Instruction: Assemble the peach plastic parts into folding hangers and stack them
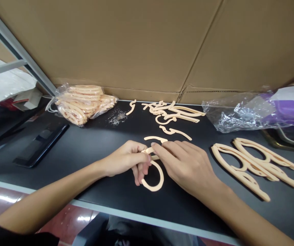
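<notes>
Both hands meet over a dark table (pixel 98 150) on one peach-coloured curved plastic piece (pixel 155 179). My left hand (pixel 126 160) pinches its upper end with fingers curled. My right hand (pixel 185 163) grips the same piece from the right, the index finger pressed on its top. The hook-shaped loop of the piece hangs below the fingers, close to the table. A small loose strip (pixel 155 138) lies just behind the hands.
A clear bag of the same peach pieces (pixel 81 102) lies at the back left, loose offcuts (pixel 172 114) at the back centre, stacked larger frames (pixel 254 164) at the right. Crumpled clear plastic (pixel 239 114), a black phone (pixel 40 143) at left, cardboard wall (pixel 136 44) behind.
</notes>
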`<action>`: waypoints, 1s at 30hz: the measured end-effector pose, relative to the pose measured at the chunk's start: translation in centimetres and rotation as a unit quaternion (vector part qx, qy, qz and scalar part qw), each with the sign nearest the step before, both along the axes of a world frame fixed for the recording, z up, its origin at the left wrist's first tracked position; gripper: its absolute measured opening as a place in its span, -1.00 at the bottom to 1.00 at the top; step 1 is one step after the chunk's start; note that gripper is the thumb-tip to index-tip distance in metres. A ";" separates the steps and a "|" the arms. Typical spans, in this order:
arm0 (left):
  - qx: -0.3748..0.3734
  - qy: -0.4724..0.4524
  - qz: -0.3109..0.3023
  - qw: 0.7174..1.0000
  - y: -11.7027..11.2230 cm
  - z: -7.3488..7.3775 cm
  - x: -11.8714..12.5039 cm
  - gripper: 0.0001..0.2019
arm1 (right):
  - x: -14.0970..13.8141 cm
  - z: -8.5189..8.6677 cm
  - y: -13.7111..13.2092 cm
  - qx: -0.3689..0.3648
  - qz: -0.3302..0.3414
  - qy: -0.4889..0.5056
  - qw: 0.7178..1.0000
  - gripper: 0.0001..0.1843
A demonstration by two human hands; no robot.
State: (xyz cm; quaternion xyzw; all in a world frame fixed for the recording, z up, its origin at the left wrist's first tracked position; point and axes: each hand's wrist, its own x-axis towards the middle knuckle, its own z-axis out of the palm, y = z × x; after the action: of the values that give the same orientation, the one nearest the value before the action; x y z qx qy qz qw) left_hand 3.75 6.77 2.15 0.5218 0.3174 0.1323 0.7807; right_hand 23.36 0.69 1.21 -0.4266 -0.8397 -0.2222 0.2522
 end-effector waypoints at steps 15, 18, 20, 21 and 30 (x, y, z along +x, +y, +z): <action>-0.083 0.063 -0.002 0.995 -0.2 0.3 0.1 -0.84 | -1.5 -0.3 -0.6 -0.015 -0.001 -0.063 0.998 -0.65; -0.100 0.089 0.007 0.991 -0.2 0.5 0.1 -0.83 | -1.7 -0.3 -0.7 -0.017 -0.014 -0.068 0.997 -0.65; -0.126 0.096 0.012 0.987 -0.1 0.5 0.0 -0.82 | -1.6 -0.2 -0.7 -0.027 -0.014 -0.068 0.997 -0.68; -0.143 0.090 0.011 0.986 -0.1 0.5 -0.1 -0.81 | -1.5 -0.1 -0.7 -0.035 -0.013 -0.068 0.997 -0.71; -0.271 -0.008 -0.036 0.962 0.9 -0.8 -0.5 -0.77 | -1.9 1.1 -0.3 -0.085 -0.036 -0.071 0.993 -0.78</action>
State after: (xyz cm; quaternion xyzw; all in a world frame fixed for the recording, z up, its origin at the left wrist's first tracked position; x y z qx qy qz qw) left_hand 3.28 7.64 1.37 0.3005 0.3166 0.0175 0.8995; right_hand 21.46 0.34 2.33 -0.4592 -0.8555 -0.1887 0.1469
